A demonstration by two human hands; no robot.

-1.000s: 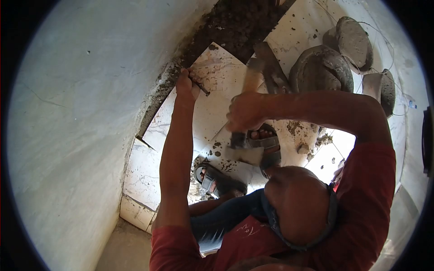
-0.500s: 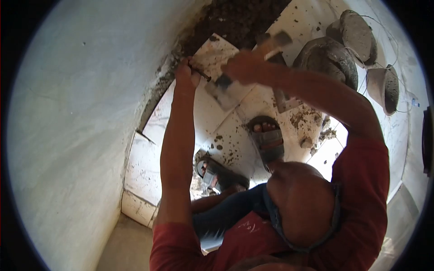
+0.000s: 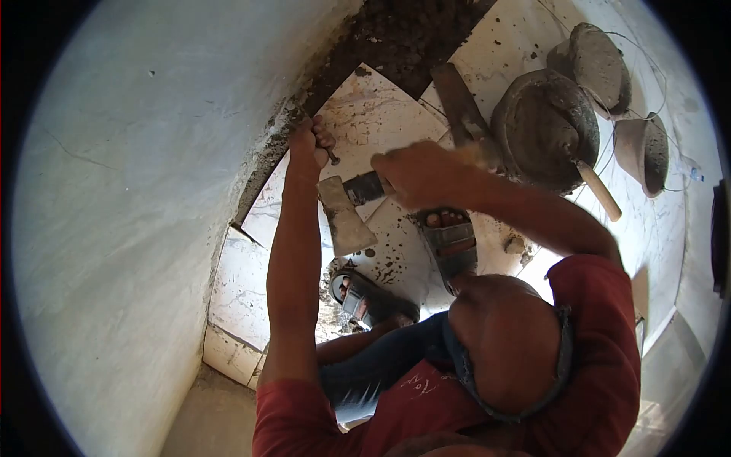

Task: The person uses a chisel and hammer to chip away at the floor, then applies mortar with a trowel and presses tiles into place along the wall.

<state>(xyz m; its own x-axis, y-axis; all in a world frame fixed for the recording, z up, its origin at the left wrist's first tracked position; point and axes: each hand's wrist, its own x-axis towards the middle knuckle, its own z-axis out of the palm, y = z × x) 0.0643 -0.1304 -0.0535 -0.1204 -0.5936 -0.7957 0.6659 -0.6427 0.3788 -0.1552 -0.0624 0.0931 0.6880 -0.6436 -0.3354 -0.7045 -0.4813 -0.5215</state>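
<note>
My left hand (image 3: 311,142) is closed around a short dark metal chisel (image 3: 333,158), its struck end pointing down towards me. The chisel's far end lies at the broken strip where the wall meets the floor, and its tip is hard to make out. My right hand (image 3: 419,177) grips a hatchet (image 3: 346,217) by its handle. The hatchet's broad grey head hangs over the tiles, just below the chisel and apart from it. Under both hands lies a pale marbled tile (image 3: 377,110), dusted with dirt.
To the left rises a pale plastered wall (image 3: 137,190). Dark rubble (image 3: 396,38) fills a gap beyond the tile. On the right stand a mortar-caked bucket (image 3: 544,126), with a wooden handle (image 3: 598,190) at its rim, and two smaller buckets. A sandalled foot (image 3: 449,240) is close below.
The hatchet has swung down and left, and my right hand came down with it. My left hand has shifted slightly down, still holding the chisel. The mortar bucket is now less covered.
</note>
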